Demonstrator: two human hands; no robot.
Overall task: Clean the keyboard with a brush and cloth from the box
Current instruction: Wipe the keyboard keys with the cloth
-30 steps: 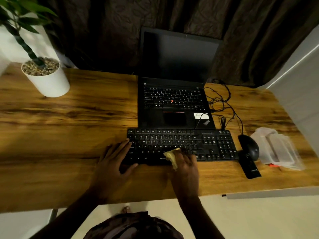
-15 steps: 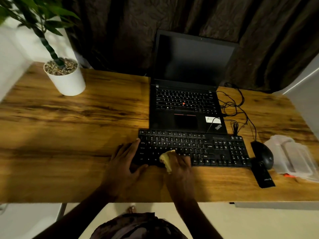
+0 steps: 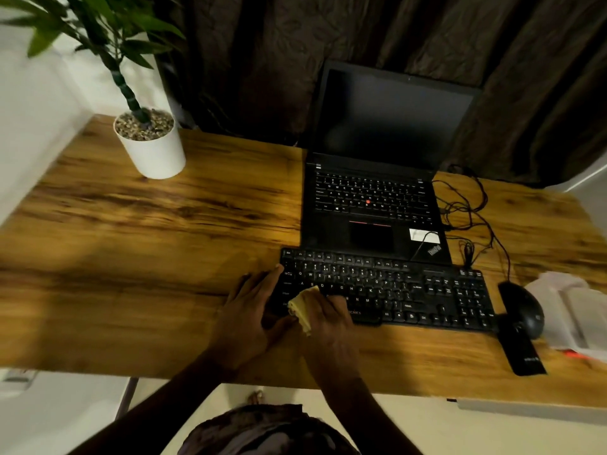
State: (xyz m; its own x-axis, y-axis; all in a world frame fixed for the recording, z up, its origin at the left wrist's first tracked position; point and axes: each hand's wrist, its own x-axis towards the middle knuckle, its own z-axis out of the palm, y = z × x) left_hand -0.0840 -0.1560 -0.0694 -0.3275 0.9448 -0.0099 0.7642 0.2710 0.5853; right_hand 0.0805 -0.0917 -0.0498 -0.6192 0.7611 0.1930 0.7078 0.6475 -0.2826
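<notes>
Pressing crumpled yellow cloth (image 3: 300,308) onto black keyboard (image 3: 410,290).

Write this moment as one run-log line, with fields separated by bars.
right hand: holds cloth on keyboard, left half | left hand: rests on keyboard's left end | box: right of mouse

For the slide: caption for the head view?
Right hand holds a yellow cloth on the keyboard; left hand rests on its left end.
</notes>
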